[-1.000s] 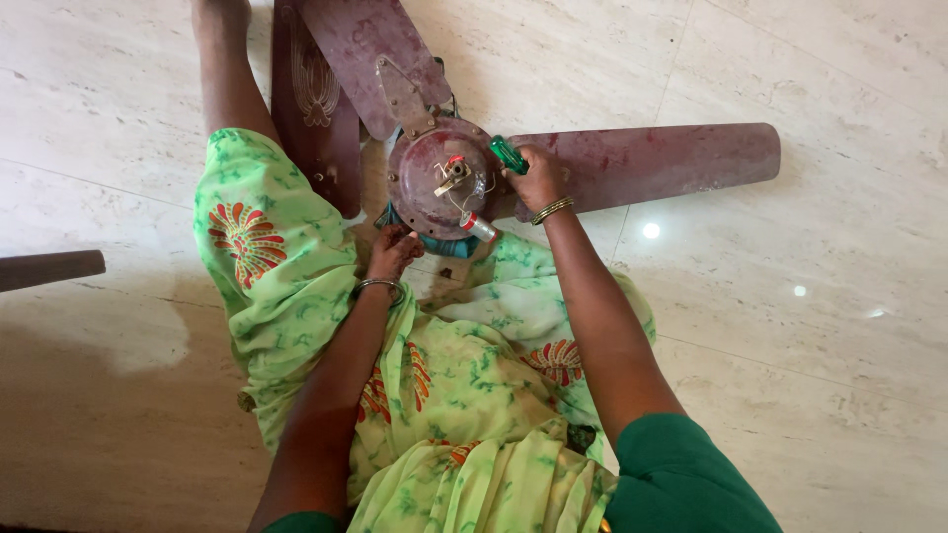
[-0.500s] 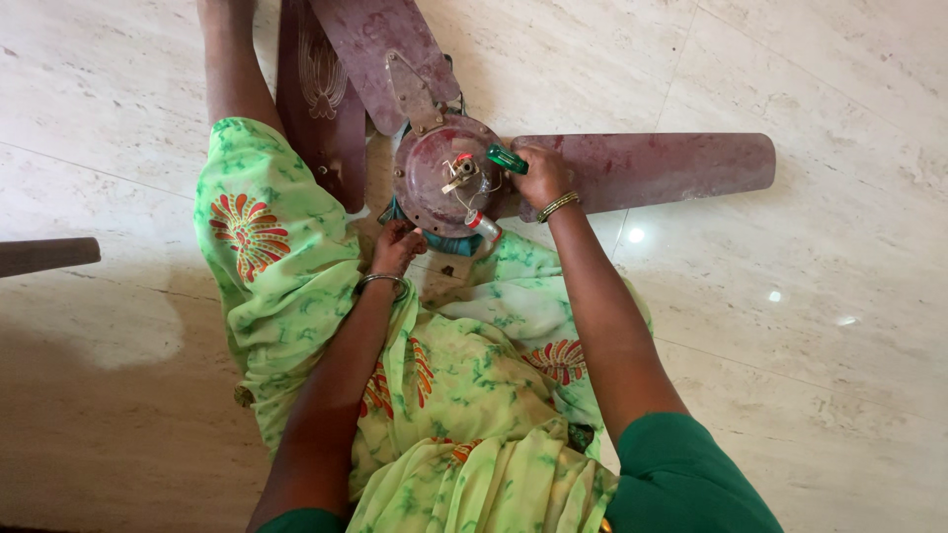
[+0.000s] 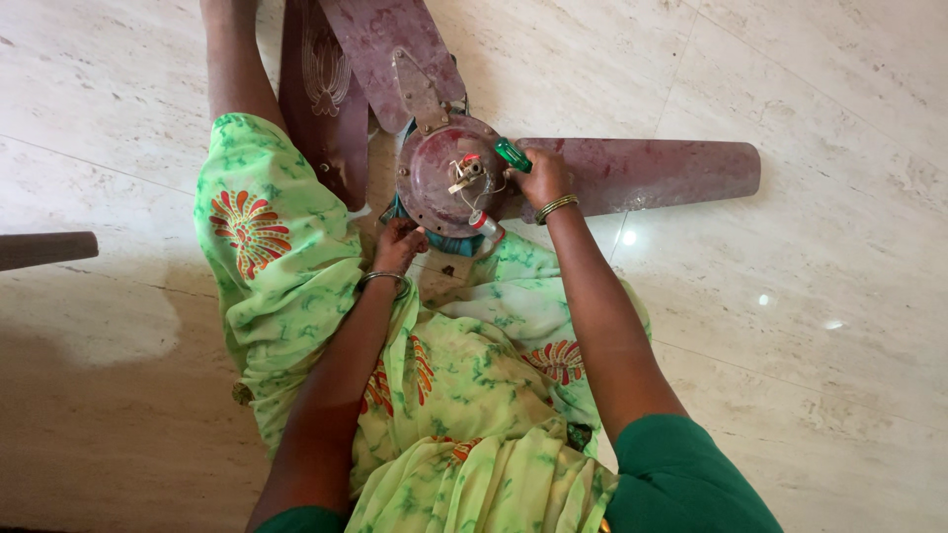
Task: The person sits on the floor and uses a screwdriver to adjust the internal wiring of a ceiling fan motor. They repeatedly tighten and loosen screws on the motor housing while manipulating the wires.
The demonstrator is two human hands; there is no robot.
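Observation:
A dusty maroon ceiling fan lies on the floor between my legs, its round motor housing [image 3: 434, 183] facing up with wires and a small terminal at the centre. My right hand [image 3: 539, 180] is shut on a green-handled screwdriver [image 3: 513, 155], its tip pointing at the housing's right side. My left hand [image 3: 399, 243] grips the near lower rim of the housing. One blade [image 3: 652, 173] stretches right, another [image 3: 380, 49] goes up, and a third [image 3: 321, 99] lies at the upper left.
I sit on a pale marble floor [image 3: 820, 296] in a green floral garment [image 3: 454, 395]. A dark flat piece, like another blade [image 3: 44, 249], pokes in at the left edge. My bare leg [image 3: 232, 69] stretches along the fan's left side.
The view has shifted slightly; the fan and both hands keep nearly the same pose, with the screwdriver still at the housing's right side.

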